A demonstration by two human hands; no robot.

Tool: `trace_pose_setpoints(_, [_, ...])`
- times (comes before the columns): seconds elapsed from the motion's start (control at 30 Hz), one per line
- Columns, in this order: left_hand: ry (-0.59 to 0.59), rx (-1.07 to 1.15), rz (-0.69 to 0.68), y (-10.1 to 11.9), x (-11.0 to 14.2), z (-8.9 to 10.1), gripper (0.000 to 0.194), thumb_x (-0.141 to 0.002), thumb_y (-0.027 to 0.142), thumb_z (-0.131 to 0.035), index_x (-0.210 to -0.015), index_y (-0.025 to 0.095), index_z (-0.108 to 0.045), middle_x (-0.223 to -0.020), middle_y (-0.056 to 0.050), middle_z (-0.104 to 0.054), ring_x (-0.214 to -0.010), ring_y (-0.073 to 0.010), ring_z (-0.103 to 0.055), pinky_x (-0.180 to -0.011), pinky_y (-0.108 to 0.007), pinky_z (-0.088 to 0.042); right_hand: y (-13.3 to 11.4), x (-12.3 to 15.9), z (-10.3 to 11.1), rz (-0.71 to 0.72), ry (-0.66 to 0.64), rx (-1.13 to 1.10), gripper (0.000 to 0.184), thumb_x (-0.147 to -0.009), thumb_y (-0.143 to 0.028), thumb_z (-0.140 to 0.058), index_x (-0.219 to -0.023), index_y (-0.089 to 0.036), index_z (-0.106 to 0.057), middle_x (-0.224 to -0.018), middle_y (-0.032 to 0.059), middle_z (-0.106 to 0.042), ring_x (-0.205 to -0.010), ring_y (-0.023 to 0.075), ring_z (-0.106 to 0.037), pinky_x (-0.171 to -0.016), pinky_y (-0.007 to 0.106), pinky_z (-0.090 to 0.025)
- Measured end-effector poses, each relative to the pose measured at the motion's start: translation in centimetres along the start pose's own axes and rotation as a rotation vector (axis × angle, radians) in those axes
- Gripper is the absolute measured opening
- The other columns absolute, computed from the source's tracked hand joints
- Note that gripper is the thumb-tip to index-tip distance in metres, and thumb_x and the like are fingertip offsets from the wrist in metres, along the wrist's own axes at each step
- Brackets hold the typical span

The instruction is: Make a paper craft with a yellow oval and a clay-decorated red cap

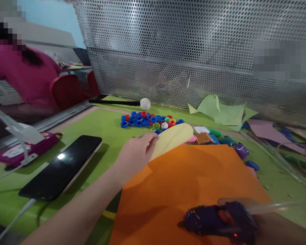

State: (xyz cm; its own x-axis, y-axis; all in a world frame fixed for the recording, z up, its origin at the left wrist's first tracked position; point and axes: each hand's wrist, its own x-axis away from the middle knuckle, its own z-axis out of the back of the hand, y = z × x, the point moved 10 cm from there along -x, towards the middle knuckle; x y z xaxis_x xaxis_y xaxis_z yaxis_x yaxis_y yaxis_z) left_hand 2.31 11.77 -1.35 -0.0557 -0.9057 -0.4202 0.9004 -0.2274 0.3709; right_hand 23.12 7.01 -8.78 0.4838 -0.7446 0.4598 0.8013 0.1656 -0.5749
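My left hand [136,154] pinches the near end of a pale yellow paper cutout [173,137] with a rounded far end. It is held tilted at the far left edge of a large orange sheet [193,177]. At the lower right, my right hand [257,214] grips a dark glue gun [216,219], partly hidden behind it. The glue gun's nozzle points left above the orange sheet, a small red light glows on its body, and a clear glue stick [275,207] juts from its rear.
Bottle caps [139,119] lie beyond my left hand, with colourful clay packets [203,138] to their right. A phone [63,166] and a purple power strip [28,149] with cables are on the left. Perforated metal [168,51] rises behind. A person in pink [22,75] sits at far left.
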Motion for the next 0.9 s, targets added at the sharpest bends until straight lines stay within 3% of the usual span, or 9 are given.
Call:
trace_pose_setpoints(0.07, [0.01, -0.002, 0.029, -0.3, 0.0, 0.2, 0.022, -0.089, 0.027, -0.037, -0.092, 0.017, -0.056, -0.052, 0.003, -0.053, -0.04, -0.0101, -0.046, -0.041, -0.02, -0.027, 0.1, -0.2, 0.7, -0.019, 0.065, 0.075, 0.016, -0.05, -0.029, -0.063, -0.064, -0.037, -0.062, -0.074, -0.0055, -0.067, -0.07, 0.0267, -0.062, -0.061, 0.033, -0.052])
trace_pose_setpoints(0.17, [0.028, -0.012, 0.057, -0.6, 0.0, 0.4, 0.022, -0.089, 0.027, -0.036, -0.095, 0.017, -0.055, -0.05, 0.004, -0.049, -0.04, -0.0106, -0.044, -0.041, -0.02, -0.025, 0.4, -0.6, 0.7, -0.079, 0.047, 0.173, 0.013, -0.053, -0.031, -0.061, -0.065, -0.035, -0.061, -0.075, -0.0034, -0.067, -0.072, 0.0277, -0.062, -0.06, 0.034, -0.052])
trace_pose_setpoints(0.27, [0.037, -0.021, 0.069, -0.7, 0.0, 0.4, 0.022, -0.089, 0.027, -0.036, -0.094, 0.017, -0.055, -0.049, 0.005, -0.049, -0.039, -0.0108, -0.044, -0.041, -0.021, -0.026, 0.2, -1.0, 0.1, -0.093, -0.025, 0.211, 0.011, -0.056, -0.035, -0.06, -0.067, -0.035, -0.062, -0.083, -0.0028, -0.068, -0.084, 0.0295, -0.061, -0.07, 0.036, -0.052])
trace_pose_setpoints(0.4, [0.036, -0.018, 0.071, -0.6, 0.0, 0.4, 0.022, -0.089, 0.027, -0.035, -0.094, 0.018, -0.054, -0.05, 0.004, -0.051, -0.04, -0.0108, -0.045, -0.041, -0.021, -0.026, 0.7, -1.4, 0.4, -0.188, -0.033, 0.238, 0.022, -0.055, -0.042, -0.062, -0.076, -0.036, -0.066, -0.092, -0.0015, -0.068, -0.094, 0.0318, -0.058, -0.083, 0.04, -0.048])
trace_pose_setpoints(0.77, [0.021, -0.014, 0.07, -0.7, 0.0, 0.2, 0.021, -0.09, 0.028, -0.034, -0.092, 0.018, -0.053, -0.048, 0.006, -0.047, -0.038, -0.0103, -0.041, -0.041, -0.021, -0.024, -0.7, -2.6, 1.1, -0.128, 0.007, 0.246, 0.026, -0.058, -0.038, -0.061, -0.082, -0.032, -0.07, -0.099, -0.0002, -0.068, -0.105, 0.0341, -0.053, -0.083, 0.038, -0.048])
trace_pose_setpoints(0.9, [0.021, -0.019, 0.076, -0.7, -0.1, 0.1, 0.021, -0.09, 0.028, -0.034, -0.091, 0.018, -0.052, -0.047, 0.006, -0.045, -0.038, -0.0101, -0.041, -0.041, -0.021, -0.023, -1.3, -2.8, 2.2, -0.074, 0.103, 0.188, 0.019, -0.051, -0.034, -0.065, -0.07, -0.032, -0.07, -0.083, 0.0013, -0.071, -0.094, 0.0345, -0.06, -0.079, 0.039, -0.051])
